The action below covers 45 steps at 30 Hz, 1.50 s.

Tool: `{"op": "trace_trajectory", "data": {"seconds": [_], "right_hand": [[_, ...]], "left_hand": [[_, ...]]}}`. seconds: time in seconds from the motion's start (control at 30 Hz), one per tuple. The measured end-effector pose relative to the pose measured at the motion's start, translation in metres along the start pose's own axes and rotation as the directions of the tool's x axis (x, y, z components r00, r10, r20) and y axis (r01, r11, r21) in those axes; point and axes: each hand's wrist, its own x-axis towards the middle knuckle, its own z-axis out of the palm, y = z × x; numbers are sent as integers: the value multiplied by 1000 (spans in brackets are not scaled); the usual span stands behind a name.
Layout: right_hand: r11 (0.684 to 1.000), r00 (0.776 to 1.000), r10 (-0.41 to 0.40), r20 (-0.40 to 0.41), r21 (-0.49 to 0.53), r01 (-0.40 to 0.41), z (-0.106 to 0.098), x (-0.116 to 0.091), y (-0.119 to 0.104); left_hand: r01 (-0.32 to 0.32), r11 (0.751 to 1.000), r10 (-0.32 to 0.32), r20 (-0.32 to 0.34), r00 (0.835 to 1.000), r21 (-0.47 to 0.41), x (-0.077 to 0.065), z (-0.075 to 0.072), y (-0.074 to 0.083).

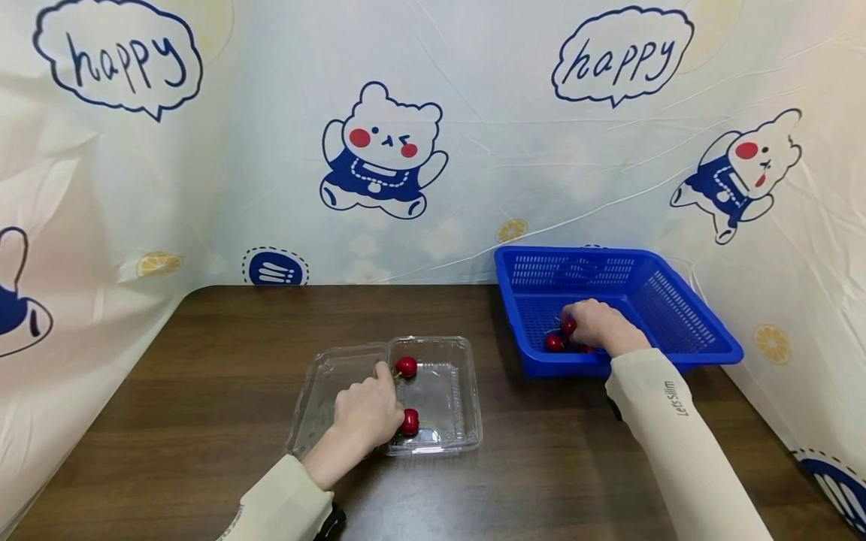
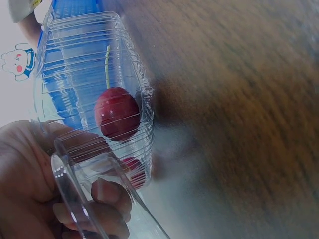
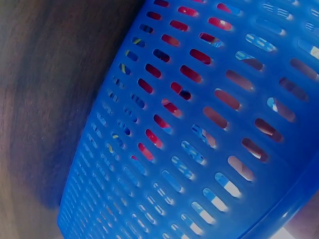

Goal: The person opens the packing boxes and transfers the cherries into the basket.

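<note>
My left hand [image 1: 368, 409] grips the hinge side of a clear plastic clamshell box [image 1: 473, 391], its curled fingers showing through the plastic in the left wrist view. The lid [image 1: 345, 361] lies folded out to the left. Inside the box are two dark red cherries, an upper cherry [image 1: 406, 367] close to my index finger and a lower cherry [image 1: 410, 422] beside the hand. My right hand [image 1: 598, 323] reaches into a blue plastic basket [image 1: 683, 300] and pinches a cherry [image 1: 568, 327]. Another cherry [image 1: 553, 343] lies next to it; its fingertips are partly hidden.
The basket's slotted wall [image 3: 164, 114] fills much of the right wrist view, with red cherries glimpsed through its holes. Both containers stand on a dark wooden table [image 1: 223, 406]. A printed cloth [image 1: 473, 150] hangs behind and along the sides.
</note>
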Motion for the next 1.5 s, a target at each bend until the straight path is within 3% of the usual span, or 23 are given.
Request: {"op": "trace_trajectory", "data": {"seconds": [1.17, 1.5], "right_hand": [[1000, 999, -24, -22, 2, 24, -11, -5, -1], [994, 991, -102, -87, -49, 98, -19, -5, -10]], "left_hand": [[2, 1000, -2, -10, 1000, 6, 2, 3, 0], [8, 1000, -7, -12, 1000, 14, 2, 3, 0]]}}
